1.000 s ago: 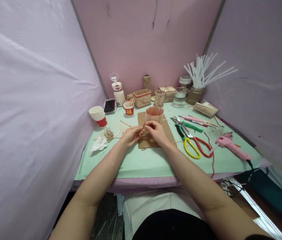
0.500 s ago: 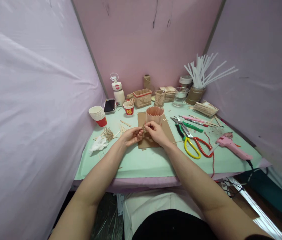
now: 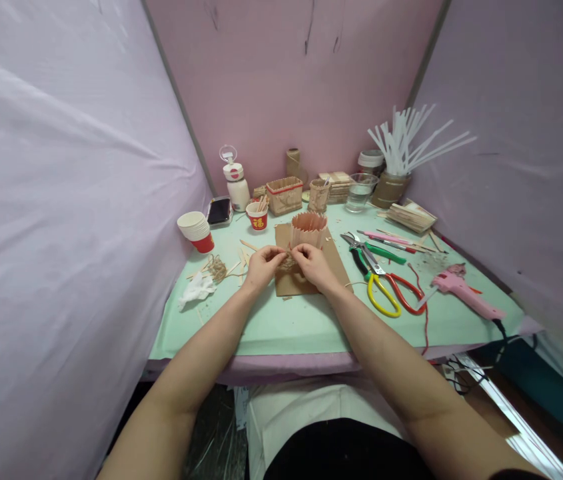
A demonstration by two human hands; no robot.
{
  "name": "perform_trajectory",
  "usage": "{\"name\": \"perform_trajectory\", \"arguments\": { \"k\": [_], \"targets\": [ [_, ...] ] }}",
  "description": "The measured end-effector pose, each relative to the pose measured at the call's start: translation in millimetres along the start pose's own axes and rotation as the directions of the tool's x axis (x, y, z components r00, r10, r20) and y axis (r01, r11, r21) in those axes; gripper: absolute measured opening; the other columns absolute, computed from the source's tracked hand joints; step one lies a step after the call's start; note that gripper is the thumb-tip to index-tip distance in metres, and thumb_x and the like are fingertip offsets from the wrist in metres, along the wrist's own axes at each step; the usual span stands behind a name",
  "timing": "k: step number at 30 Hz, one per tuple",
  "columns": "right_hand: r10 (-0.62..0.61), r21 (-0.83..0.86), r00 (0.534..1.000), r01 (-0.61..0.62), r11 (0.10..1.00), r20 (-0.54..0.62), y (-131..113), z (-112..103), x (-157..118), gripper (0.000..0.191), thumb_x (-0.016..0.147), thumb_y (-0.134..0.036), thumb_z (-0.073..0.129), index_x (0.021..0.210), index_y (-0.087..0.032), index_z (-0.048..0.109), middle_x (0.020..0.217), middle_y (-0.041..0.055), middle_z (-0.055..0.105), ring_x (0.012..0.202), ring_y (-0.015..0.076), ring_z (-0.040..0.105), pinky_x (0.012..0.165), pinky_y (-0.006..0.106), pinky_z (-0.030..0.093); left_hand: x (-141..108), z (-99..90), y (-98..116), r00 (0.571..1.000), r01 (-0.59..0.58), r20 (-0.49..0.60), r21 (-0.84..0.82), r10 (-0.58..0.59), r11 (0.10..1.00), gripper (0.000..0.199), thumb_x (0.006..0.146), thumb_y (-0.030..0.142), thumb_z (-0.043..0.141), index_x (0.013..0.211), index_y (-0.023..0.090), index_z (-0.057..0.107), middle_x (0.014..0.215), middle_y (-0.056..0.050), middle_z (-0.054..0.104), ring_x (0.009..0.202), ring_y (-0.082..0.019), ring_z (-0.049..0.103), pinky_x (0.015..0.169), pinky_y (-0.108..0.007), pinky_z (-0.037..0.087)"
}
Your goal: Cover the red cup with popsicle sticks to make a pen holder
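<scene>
My left hand (image 3: 265, 265) and my right hand (image 3: 312, 264) almost meet at the near side of a round wooden-stick holder (image 3: 308, 230). Between their pinched fingertips is a small bunch of brown twine (image 3: 288, 261), partly hidden by the fingers. Both hands are closed on it. Under them and under the holder lies a brown cardboard sheet (image 3: 291, 285). The holder stands upright with a jagged top rim. To the left of my left hand a loose tangle of twine (image 3: 218, 269) rests on the table.
Pliers (image 3: 361, 261), scissors (image 3: 384, 293) and a pink glue gun (image 3: 466, 293) lie on the right. Stacked paper cups (image 3: 196, 231), a white bottle (image 3: 237, 188) and a red cup of sticks (image 3: 257, 217) stand at left. A water bowl (image 3: 360, 195) is behind.
My left hand has turned and moved slightly up, its fingers now pinching near the twine. My right hand has shifted only a little, and more of the twine shows below the fingers.
</scene>
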State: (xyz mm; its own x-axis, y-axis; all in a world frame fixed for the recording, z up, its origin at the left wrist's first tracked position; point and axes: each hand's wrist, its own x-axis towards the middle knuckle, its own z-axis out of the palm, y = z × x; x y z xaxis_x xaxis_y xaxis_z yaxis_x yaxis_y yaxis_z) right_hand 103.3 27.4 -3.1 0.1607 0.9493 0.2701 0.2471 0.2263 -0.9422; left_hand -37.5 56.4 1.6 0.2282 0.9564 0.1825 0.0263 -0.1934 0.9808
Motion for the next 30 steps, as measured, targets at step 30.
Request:
{"name": "perform_trajectory", "arguments": {
  "k": [30],
  "targets": [
    [-0.271, -0.101, 0.958, 0.261, 0.960, -0.096, 2.8, -2.3, 1.4, 0.009, 0.080, -0.026, 0.056, 0.076, -0.019, 0.059, 0.079, 0.0034, 0.059, 0.078, 0.0178, 0.055, 0.072, 0.030, 0.043, 2.8, -2.8, -6.0, 0.994, -0.112, 0.015, 0.205, 0.111, 0.972, 0.006, 0.076, 0.022, 0.058, 0.079, 0.017, 0.058, 0.074, 0.001, 0.060, 0.070, -0.012, 0.055, 0.069, -0.025, 0.043]
  ]
}}
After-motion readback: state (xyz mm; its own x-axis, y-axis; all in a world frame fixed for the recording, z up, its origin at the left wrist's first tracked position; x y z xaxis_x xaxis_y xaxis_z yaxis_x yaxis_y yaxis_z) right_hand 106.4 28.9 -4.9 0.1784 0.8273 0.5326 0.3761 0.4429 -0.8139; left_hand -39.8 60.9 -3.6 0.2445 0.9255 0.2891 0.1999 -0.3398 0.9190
